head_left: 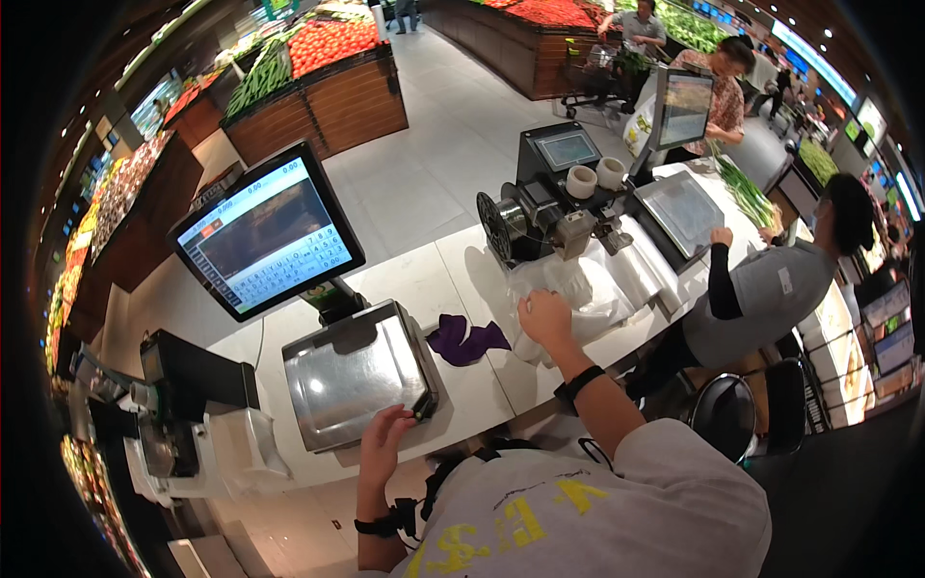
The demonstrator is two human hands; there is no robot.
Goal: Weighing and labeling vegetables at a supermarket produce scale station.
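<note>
A weighing scale with a shiny steel platter (354, 376) sits on the white counter, its lit touch screen (267, 231) on a post behind it. My left hand (385, 439) is at the platter's near right corner, fingers slightly bent and holding nothing. My right hand (545, 318), fingers curled, is over the near left edge of a stack of clear plastic bags (592, 282). Whether it grips the plastic is hidden. Between the scale and the bags lies a crumpled purple cloth (466, 339).
Behind the bags stand a bag-sealing machine with a wire spool (502, 224) and tape rolls (582, 182). To the right, a co-worker (766, 289) stands at a second scale (679, 209) near green onions (744, 191). Another bag stack (242, 448) is at left. A shopper (723, 94) stands across the counter.
</note>
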